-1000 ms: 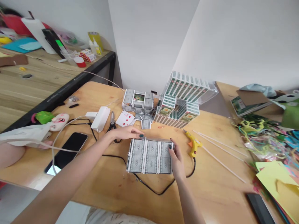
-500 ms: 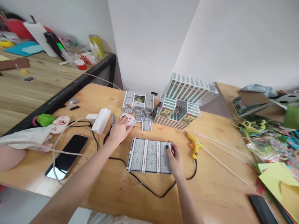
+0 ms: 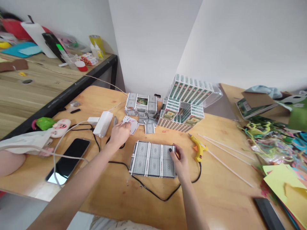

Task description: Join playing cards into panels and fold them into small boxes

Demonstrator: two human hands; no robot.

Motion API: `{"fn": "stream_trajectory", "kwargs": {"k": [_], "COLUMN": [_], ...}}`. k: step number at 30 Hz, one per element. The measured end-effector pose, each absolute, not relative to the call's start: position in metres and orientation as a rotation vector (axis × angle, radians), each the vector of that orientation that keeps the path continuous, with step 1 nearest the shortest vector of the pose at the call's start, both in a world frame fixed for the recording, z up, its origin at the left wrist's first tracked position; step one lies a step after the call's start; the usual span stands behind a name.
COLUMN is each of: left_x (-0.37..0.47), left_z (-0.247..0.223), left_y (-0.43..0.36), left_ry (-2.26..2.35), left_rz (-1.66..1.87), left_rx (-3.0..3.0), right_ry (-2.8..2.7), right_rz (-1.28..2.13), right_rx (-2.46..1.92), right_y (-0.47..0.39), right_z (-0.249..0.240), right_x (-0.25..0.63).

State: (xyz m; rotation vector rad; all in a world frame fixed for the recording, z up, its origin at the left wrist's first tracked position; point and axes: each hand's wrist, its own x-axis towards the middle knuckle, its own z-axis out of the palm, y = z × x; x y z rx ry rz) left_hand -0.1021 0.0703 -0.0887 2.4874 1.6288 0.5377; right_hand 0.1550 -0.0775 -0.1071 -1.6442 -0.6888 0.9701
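Observation:
My left hand [image 3: 120, 133] reaches to a small pile of white playing cards [image 3: 133, 125], its fingers bent and closed at the near-left edge of the cards. How many cards it grips I cannot tell. My right hand [image 3: 180, 161] holds the right end of a flat panel covered with grey-backed playing cards [image 3: 153, 159], thumb on top and fingers round the edge. Just behind the pile lie loose grey-backed cards [image 3: 150, 128]. Farther back stands a box-like piece covered in cards [image 3: 141, 103].
Green-and-white card boxes [image 3: 187, 102] are stacked at the back. A yellow glue gun [image 3: 198, 148] lies right of the panel, its black cord [image 3: 165, 200] looping in front. White glue sticks [image 3: 230, 167], a phone [image 3: 69, 159], a power strip [image 3: 103, 124] and another person's arm [image 3: 11, 163] are around.
My left hand has drawn slightly back and left, and its fingers have curled in from lying spread over the cards. My right hand still holds the panel.

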Motion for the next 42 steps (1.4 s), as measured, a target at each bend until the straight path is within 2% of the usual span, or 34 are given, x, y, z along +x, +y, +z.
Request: {"fn": "stream_trajectory", "kwargs": {"k": [5,10,12,15,18,21,24,33,42], "left_x": [-0.091,-0.057,-0.044,-0.037,-0.048,-0.073,-0.095,-0.089,-0.060], "left_z": [-0.064,-0.048,-0.046,-0.047,-0.050,-0.058,-0.069,-0.083,-0.079], "left_y": [0.056,0.032,0.027,0.027,0.037,0.047,0.048,0.012,0.007], "left_ry": [1.567,1.064,0.840,0.680,0.890,1.236,1.329,1.100,1.122], "left_rz": [0.645,0.808,0.762,0.674,0.620,0.440,0.360,0.446,0.594], "left_rx": [2.523,2.618,2.612,2.528,2.299,1.791,1.590,1.144,1.036], "right_ry": [-0.728,-0.817,-0.792,-0.675,-0.598,-0.490,-0.400,-0.306,-0.311], "right_rz": [0.768,1.127,1.252,1.262,1.188,1.068,0.963,0.952,0.836], "right_rx": [-1.593,-1.351,-1.286,-1.301,-1.337,-1.347,-1.336,-1.362,-1.265], "right_y": [-0.064,-0.037,-0.027,-0.020,-0.023,-0.033,-0.044,-0.066,-0.058], "right_z": [-0.082,-0.043,-0.040,-0.049,-0.064,-0.074,-0.082,-0.105,-0.088], "right_x": [0.160,0.135,0.125,0.124,0.143,0.167,0.181,0.166,0.162]}}
